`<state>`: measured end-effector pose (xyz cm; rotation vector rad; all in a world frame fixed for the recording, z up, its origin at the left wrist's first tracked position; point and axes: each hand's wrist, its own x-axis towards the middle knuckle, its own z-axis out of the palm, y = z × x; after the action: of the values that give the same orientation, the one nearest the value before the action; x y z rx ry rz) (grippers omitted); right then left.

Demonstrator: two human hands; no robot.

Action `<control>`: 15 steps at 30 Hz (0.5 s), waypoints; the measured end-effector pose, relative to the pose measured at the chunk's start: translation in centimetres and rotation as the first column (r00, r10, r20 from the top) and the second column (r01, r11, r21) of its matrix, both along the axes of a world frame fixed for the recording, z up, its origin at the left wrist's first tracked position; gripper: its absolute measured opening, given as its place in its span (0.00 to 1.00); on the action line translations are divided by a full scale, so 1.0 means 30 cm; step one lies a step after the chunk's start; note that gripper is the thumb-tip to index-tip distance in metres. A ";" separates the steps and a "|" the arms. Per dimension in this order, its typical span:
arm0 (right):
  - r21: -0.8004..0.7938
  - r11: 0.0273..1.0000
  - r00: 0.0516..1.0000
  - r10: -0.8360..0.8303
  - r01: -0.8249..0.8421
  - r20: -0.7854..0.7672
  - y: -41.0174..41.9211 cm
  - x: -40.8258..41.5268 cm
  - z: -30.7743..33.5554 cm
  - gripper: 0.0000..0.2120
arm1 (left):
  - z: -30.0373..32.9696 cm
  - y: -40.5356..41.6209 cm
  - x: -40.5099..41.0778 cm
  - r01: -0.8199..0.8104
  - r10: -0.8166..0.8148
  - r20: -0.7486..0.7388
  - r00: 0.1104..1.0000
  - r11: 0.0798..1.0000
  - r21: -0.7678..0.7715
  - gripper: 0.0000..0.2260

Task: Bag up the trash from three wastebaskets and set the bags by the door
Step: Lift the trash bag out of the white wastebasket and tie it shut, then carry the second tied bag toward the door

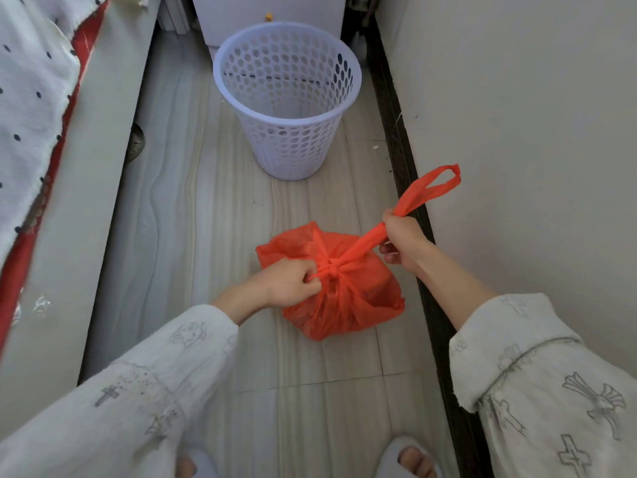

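Pinching the knot, left hand point(293, 282) anchors it while right hand point(401, 241) grips the handle point(427, 188), hauling toward two o'clock to cinch. Orange bag point(344, 305) sits floor-centre; emptied wastebasket point(287, 98) waits at twelve.

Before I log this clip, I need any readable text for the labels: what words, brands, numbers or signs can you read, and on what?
None: no readable text shows anywhere.
Orange plastic trash bag: plain, no print.
White perforated plastic wastebasket: no label visible.
Pale printed sleeves: crosses and small figures only, no letters.
White polka-dot cloth: dots only.
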<state>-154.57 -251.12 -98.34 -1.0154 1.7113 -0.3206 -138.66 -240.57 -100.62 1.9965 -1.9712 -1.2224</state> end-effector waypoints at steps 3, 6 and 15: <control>0.143 0.986 0.988 0.068 -0.087 0.136 0.104 0.008 0.099 0.15 | 0.031 0.080 -0.004 -0.141 0.144 -0.010 0.990 0.981 0.136 0.15; 0.308 0.931 0.963 0.124 -0.196 0.237 0.184 -0.007 0.258 0.13 | 0.170 0.170 -0.002 -0.201 0.203 0.009 0.979 0.963 0.177 0.15; 0.345 0.883 0.941 0.248 -0.318 0.230 0.400 0.057 0.978 0.19 | 0.816 0.410 0.033 -0.504 0.546 -0.172 0.820 0.831 0.234 0.14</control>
<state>-152.85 -239.12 -69.00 -0.9024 1.3667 0.1070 -137.65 -228.27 -76.15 2.1477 -1.1129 -1.4277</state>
